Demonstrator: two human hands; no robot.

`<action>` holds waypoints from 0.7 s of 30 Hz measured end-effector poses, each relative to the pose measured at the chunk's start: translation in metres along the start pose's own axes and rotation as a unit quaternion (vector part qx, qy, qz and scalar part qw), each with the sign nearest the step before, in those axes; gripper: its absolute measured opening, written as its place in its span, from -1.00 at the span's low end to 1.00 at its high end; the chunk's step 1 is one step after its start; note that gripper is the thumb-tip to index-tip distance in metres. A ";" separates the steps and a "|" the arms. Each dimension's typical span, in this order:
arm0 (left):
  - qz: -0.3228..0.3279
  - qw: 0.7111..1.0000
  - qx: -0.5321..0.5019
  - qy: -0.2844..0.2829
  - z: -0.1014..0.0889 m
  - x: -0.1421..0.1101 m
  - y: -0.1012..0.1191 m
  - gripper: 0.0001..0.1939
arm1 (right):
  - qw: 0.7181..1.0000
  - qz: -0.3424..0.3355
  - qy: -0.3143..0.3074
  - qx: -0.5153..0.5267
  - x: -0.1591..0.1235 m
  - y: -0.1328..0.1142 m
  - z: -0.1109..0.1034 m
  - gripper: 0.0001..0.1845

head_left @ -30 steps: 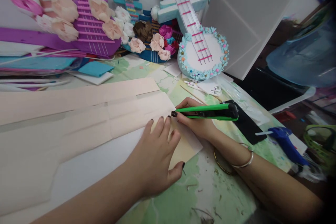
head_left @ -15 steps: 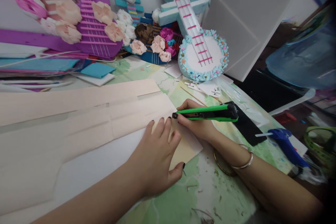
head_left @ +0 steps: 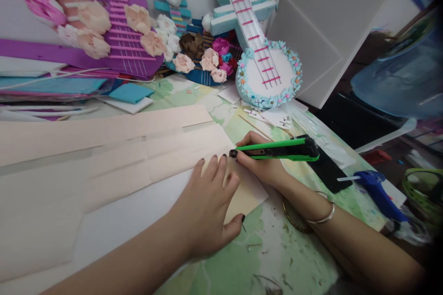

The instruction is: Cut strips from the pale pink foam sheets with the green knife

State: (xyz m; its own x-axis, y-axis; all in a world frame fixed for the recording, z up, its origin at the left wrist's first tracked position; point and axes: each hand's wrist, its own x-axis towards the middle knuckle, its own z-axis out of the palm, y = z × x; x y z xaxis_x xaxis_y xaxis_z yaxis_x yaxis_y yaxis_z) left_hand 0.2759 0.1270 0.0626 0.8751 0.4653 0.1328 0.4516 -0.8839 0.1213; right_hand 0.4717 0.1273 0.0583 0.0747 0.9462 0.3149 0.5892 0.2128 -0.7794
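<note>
Decorated string instruments crowd the far side of the bench (head_left: 287,258): a purple guitar (head_left: 151,65) with peach paper flowers to the left, a smaller blue one (head_left: 200,77) with several flowers in the middle, and a pale blue one (head_left: 272,62) leaning towards the right, its white face ringed by tiny blossoms. A grey panel (head_left: 328,23) stands behind that on the right. Far left lies a pile of coloured sheets (head_left: 69,85), with a folded blue piece (head_left: 131,93) beside it. Nearer the work, on the right, are a thin stick (head_left: 254,126), white scraps (head_left: 268,116), a black strip (head_left: 332,173) partly behind the cutter's tail, and a blue glue gun (head_left: 380,196) near the right edge. Dark bits of litter lie on the near part.

The peach sheet (head_left: 180,150) takes up the left and middle of the bench, matt and pale, with faint creases and a slit along its far strip. A white sheet (head_left: 138,221) shows on its near side. The left hand (head_left: 214,212) rests by its right end, fingers slightly spread and gripping nothing. The fingers of the right hand (head_left: 265,166) are wrapped around a green cutter (head_left: 280,150), black-bodied with bright green edges, its tip at the sheet's right end; the blade itself cannot be made out.
</note>
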 end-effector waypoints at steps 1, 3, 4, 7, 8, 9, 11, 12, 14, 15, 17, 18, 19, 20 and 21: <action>-0.001 1.000 0.000 0.000 0.000 0.000 0.000 -0.34 | 1.000 -0.002 0.002 -0.004 0.000 0.000 0.000 -0.89; -0.003 1.000 -0.001 0.000 -0.001 0.000 0.001 -0.35 | 1.000 -0.005 0.001 -0.009 0.000 -0.001 -0.001 -0.89; -0.003 1.000 -0.001 -0.001 -0.001 -0.001 0.001 -0.35 | 1.000 -0.006 -0.002 -0.010 0.000 -0.002 -0.001 -0.89; -0.003 1.000 0.003 -0.002 -0.002 -0.001 0.002 -0.35 | 1.000 -0.005 -0.010 -0.013 0.000 -0.002 -0.001 -0.89; -0.003 1.000 0.005 -0.002 -0.002 -0.001 0.002 -0.35 | 1.000 -0.003 -0.011 -0.013 -0.001 -0.003 -0.001 -0.90; -0.003 1.000 0.006 -0.003 -0.002 -0.001 0.002 -0.34 | 1.000 -0.003 -0.010 -0.013 -0.001 -0.003 -0.001 -0.90; -0.003 1.000 0.006 -0.004 -0.001 0.000 0.002 -0.34 | 1.000 -0.009 -0.004 -0.014 -0.002 -0.003 -0.001 -0.90; -0.001 1.000 0.004 -0.003 -0.001 0.000 0.001 -0.34 | 1.000 -0.014 0.000 -0.017 -0.002 -0.004 -0.002 -0.90; 0.000 1.000 0.000 0.000 -0.001 0.001 0.001 -0.34 | 0.999 -0.021 0.002 -0.026 -0.003 -0.005 -0.003 -0.90; 0.000 1.000 -0.001 0.001 -0.001 0.001 0.001 -0.34 | 0.999 -0.022 0.001 -0.030 -0.003 -0.006 -0.003 -0.90; -0.002 1.000 -0.001 0.002 0.000 0.001 0.000 -0.35 | 0.999 -0.015 -0.006 -0.036 -0.003 -0.007 -0.004 -0.91; -0.002 1.000 -0.001 0.001 0.000 0.001 0.000 -0.34 | 0.999 -0.009 -0.007 -0.040 -0.003 -0.007 -0.004 -0.91; -0.001 1.000 -0.001 0.000 0.000 0.001 0.000 -0.34 | 0.999 -0.003 -0.007 -0.046 -0.003 -0.007 -0.004 -0.92; 0.000 1.000 -0.001 0.001 0.000 0.001 0.000 -0.34 | 0.999 0.001 -0.005 -0.051 -0.003 -0.007 -0.004 -0.92; 0.002 1.000 -0.002 0.002 0.001 0.001 0.000 -0.33 | 0.998 0.003 -0.002 -0.055 -0.003 -0.007 -0.004 -0.92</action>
State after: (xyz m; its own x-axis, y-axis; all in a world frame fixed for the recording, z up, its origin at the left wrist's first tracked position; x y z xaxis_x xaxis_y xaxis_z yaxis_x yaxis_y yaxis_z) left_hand 0.2771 0.1276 0.0620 0.8757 0.4627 0.1377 0.4483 -0.8853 0.1240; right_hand 0.4703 0.1217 0.0645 0.0750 0.9483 0.3084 0.6743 0.1796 -0.7163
